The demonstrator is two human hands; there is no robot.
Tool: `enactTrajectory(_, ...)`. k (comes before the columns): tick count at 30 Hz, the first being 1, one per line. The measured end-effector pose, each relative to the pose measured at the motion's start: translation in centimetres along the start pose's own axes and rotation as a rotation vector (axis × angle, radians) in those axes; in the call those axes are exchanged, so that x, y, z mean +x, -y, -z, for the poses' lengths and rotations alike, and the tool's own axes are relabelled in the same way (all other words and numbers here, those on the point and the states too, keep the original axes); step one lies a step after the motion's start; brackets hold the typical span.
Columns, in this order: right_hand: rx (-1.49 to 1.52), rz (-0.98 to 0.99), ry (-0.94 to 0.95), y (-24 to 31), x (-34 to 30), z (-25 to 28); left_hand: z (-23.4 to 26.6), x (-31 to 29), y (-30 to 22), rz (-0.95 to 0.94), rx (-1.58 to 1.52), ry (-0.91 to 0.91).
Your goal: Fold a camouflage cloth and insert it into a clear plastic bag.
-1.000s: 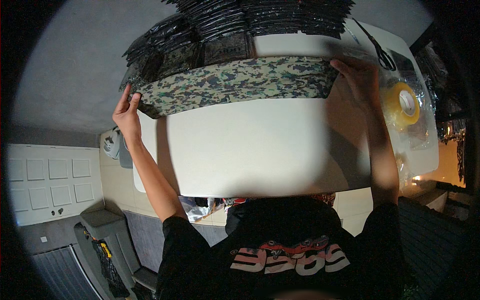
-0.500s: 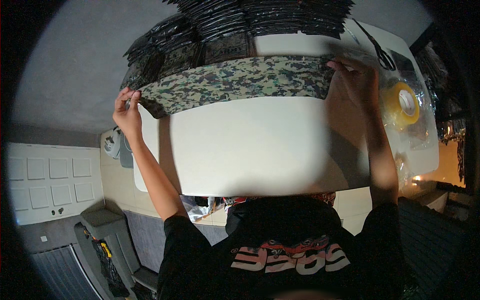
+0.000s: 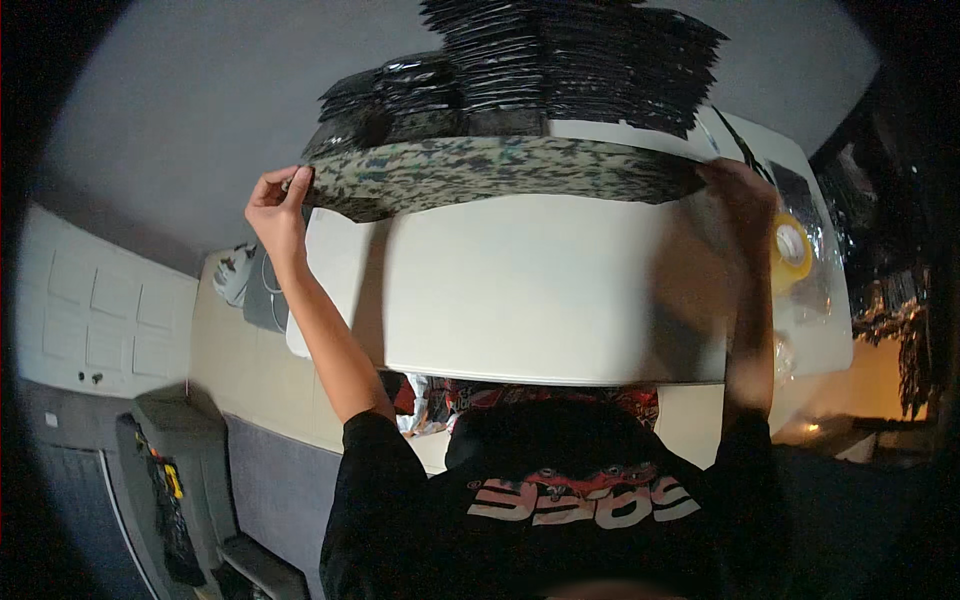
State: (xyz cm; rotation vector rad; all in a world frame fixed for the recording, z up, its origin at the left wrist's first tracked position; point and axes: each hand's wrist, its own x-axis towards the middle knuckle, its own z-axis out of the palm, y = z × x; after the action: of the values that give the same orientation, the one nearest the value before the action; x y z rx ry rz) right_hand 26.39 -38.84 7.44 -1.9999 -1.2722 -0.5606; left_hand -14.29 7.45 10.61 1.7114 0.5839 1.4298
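Both ends of the camouflage-print strip point(image 3: 500, 168) are held up across the white table point(image 3: 540, 290)'s twelve o'clock side: the left hand point(image 3: 280, 207) pinches at ten, the shadowed right hand point(image 3: 746, 196) seems to grip at two. From where I stand, a careless push toward twelve could topple the stacked black plastic packets point(image 3: 590, 75); open room lies toward six, up to the near edge

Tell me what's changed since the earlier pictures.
The left hand has curled its extended index finger in, pinching the camouflage strip. The view has tilted, so the stacked black packages sit lower in the picture, and the right hand hides more of the scissors. Unchanged: both hands hold the strip stretched between them.
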Motion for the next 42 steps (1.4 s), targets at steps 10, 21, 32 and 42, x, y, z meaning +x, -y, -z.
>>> enactTrajectory(10,0.482,-0.350,-0.046,1.0,-2.5,11.7,5.6,-3.8,-11.6,0.065,0.169,0.164)
enactTrajectory(21,0.175,-0.602,0.577,-2.4,-2.8,-3.5,-1.5,-6.0,8.8,0.343,0.325,0.724)
enactTrajectory(32,-0.027,-0.454,0.469,-3.1,-2.3,-7.3,-2.6,-5.1,9.2,0.165,0.694,0.639)
enactTrajectory(42,-0.098,-0.087,0.316,7.3,-3.6,-8.8,-7.8,-10.9,0.3,-0.392,0.793,0.615)
